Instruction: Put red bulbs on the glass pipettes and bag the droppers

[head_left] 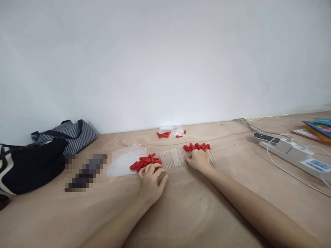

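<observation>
My left hand [152,182] rests at the near edge of a pile of red rubber-like caps [146,162], its fingers apart and lightly bent. Left of the pile, and partly under it, lie clear plastic zip bags [119,163]. To the right is a row of thin clear sticks or tubes [172,158] laid side by side. Over the right end of that row, my right hand [200,160] has its fingers curled down; what they hold, if anything, is hidden. Just beyond it, several thin sticks carry red caps [196,147] on their far ends.
Near the wall lie more red caps [163,134] and a small clear bag [170,128]. A white power strip [297,158] with plugs and cables stands at right, with colourful flat items [318,129] behind. At left are a black bag [33,168], a striped bag [80,136] and a blurred-out dark object [86,172].
</observation>
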### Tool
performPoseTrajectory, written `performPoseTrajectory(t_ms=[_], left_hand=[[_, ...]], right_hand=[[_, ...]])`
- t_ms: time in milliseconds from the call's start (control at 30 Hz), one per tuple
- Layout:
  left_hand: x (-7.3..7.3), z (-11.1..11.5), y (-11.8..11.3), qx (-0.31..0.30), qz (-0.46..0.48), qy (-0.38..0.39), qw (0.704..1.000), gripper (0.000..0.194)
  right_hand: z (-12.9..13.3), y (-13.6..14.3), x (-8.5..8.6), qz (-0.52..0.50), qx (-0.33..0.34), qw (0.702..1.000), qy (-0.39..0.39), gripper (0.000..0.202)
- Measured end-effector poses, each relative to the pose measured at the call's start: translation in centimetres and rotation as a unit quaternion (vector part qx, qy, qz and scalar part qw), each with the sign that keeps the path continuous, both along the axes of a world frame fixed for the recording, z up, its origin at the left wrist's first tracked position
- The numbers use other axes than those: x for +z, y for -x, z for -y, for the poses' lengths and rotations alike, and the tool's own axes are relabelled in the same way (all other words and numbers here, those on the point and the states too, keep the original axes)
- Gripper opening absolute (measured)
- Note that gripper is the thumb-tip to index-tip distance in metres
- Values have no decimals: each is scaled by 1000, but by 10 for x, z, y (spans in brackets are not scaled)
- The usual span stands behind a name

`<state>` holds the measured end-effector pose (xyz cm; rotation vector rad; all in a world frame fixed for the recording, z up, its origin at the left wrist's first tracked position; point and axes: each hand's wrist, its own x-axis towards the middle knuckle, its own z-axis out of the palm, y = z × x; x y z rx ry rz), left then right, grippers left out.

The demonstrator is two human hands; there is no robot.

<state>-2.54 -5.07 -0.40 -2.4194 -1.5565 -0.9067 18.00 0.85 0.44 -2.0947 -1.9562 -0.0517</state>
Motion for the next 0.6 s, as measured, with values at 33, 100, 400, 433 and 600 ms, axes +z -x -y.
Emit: performPoseTrajectory(t_ms=[33,100,400,433,600], left_hand=[[2,-1,1,19,2,-5,1000,9],[9,-5,4,66,5,-9,998,10],[42,-65,31,56,-151,108,981,20],[45,-72,30,39,-168,119,978,19],[55,-99,12,-12,-239,195,951,5]], right_hand=[[-2,1,1,-2,-9,1000,14,25],[-4,2,2,-5,-21,999,37,25],[9,-6,7,-69,27,997,-36,28],[13,-9,6,-82,44,994,-57,27],[34,-24,-8,-125,123,976,-125,23]])
